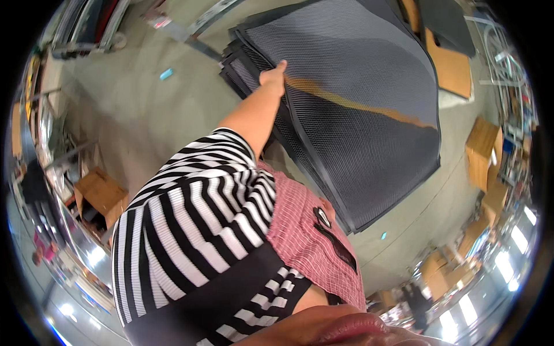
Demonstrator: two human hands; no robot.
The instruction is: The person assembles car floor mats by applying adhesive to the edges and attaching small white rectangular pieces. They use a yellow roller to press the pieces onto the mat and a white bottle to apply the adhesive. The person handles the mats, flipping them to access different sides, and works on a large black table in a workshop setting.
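A stack of dark grey textured mats [358,155] fills the upper middle, with a wavy brown band across the top sheet. My left hand [273,78] reaches out to the stack's left edge, its thumb lying along the top mat's border and its fingers closed over the rim. More mat layers [245,78] show below that edge, slightly fanned. A small patch of skin, likely my right hand [328,206], shows between the pink checked apron [311,230] and the near edge of the mats; its fingers are hidden.
Metal frame bars [190,34] stand beyond the stack on the left. A cart [89,43] is at the far left. Cardboard boxes [99,193] lie on the left, another box [483,153] on the right. A brown board [450,66] leans behind the mats. A blue scrap [166,74] lies on the floor.
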